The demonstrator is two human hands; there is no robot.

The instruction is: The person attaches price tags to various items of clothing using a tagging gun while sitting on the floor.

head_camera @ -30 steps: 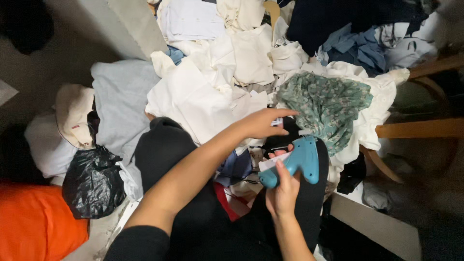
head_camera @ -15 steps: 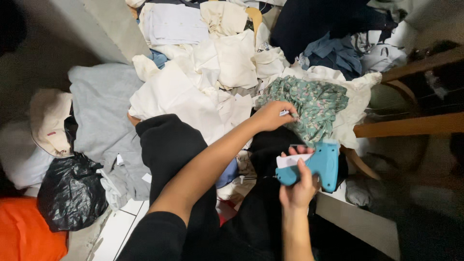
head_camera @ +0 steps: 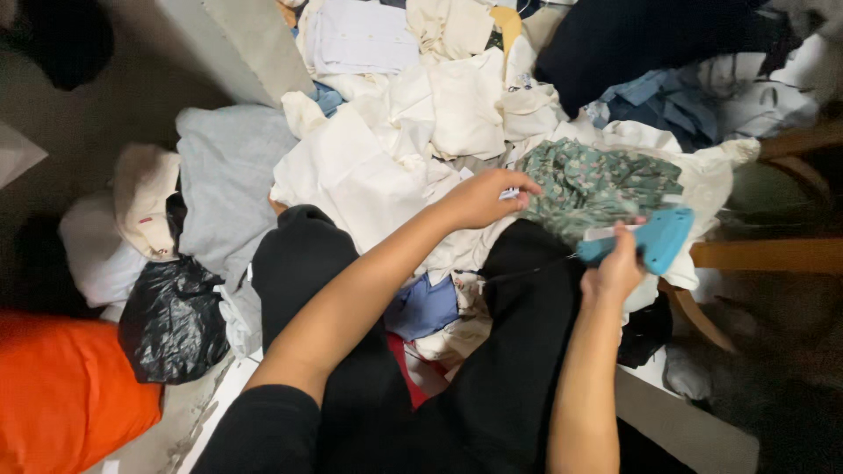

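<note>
Pinching white tag (head_camera: 508, 193) — left hand (head_camera: 481, 198); right hand (head_camera: 617, 270) grips teal tagging gun (head_camera: 654, 240).

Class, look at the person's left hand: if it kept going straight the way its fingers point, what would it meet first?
Most likely the green patterned garment, which lies just beyond the left hand; depth is hard to judge.

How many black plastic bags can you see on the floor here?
1: a crumpled black plastic bag lies left of the person's legs, beside the orange fabric. More may be hidden under the clothes pile.

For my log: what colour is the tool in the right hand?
Teal-blue tool, head view.
</note>
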